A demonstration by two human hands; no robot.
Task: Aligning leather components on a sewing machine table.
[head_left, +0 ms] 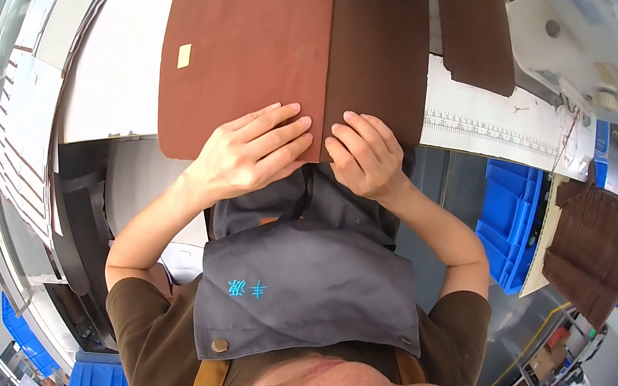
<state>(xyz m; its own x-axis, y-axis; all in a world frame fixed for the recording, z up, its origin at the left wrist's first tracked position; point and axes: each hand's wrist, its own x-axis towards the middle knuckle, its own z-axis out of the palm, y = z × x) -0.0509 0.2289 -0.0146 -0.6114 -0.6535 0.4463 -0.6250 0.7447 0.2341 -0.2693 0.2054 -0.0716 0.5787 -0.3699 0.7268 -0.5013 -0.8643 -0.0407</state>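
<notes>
A reddish-brown leather-like panel (248, 40) lies on the white table, with a small pale yellow tab near its left edge. Along its right side, it meets a dark brown panel (382, 52) in a straight vertical seam. My left hand (256, 145) grips the near edge of the reddish panel beside the seam, fingers pressed together on top. Just right of the seam, my right hand (367, 154) holds the near edge of the dark panel with bent fingers. Both thumbs are largely hidden. The panels' near edge overhangs the table toward my lap.
A sewing machine (587, 43) stands at the far right, beside a loose dark brown strip (480, 39). A ruler scale (494, 131) runs along the table's front. Blue bins (509, 215) and a hanging brown piece (592, 251) are at right; stacked boards (43, 73) stand at left.
</notes>
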